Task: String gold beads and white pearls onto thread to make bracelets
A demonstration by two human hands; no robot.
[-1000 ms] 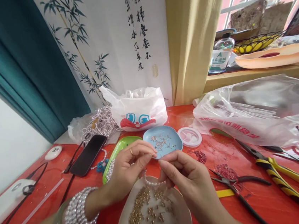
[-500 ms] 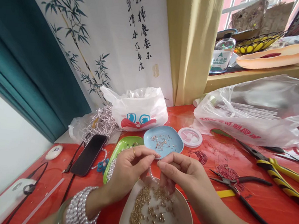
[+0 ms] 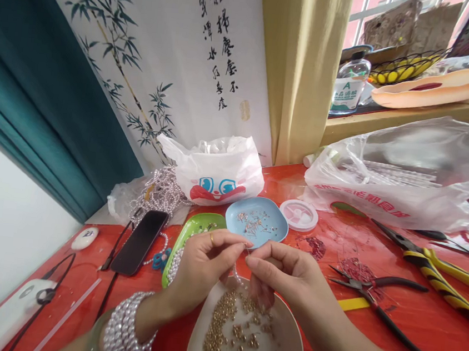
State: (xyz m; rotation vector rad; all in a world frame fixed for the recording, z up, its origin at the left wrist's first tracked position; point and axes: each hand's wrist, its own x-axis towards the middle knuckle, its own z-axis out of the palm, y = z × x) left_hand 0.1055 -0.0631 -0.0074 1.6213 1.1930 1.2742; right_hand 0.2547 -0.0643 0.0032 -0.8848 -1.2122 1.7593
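Note:
Above the cream dish [image 3: 300, 344] of loose gold beads [image 3: 219, 319], my two hands meet with their fingertips nearly touching. My left hand [image 3: 204, 259] is closed in a pinch, and a thin string of pale beads [image 3: 236, 272] hangs below its fingers. Opposite it, my right hand [image 3: 291, 271] pinches what looks like the fine thread of that string; the tip itself is too small to make out. Several pearl strands [image 3: 128, 326] wrap my left wrist. Behind my left hand, the green tray [image 3: 190, 225] holding white beads is partly hidden.
A blue dish [image 3: 235, 209] of small metal findings lies beyond my hands. Black-handled pliers [image 3: 372, 296] and yellow-black pliers [image 3: 430, 268] rest at the right. On the left are a phone [image 3: 139, 243] and a power strip [image 3: 6, 313]. Plastic bags [image 3: 227, 169] stand behind.
My hands stay almost in place. The fingertips of my right hand have shifted very slightly, opening a small gap between the two pinches where a thin line shows.

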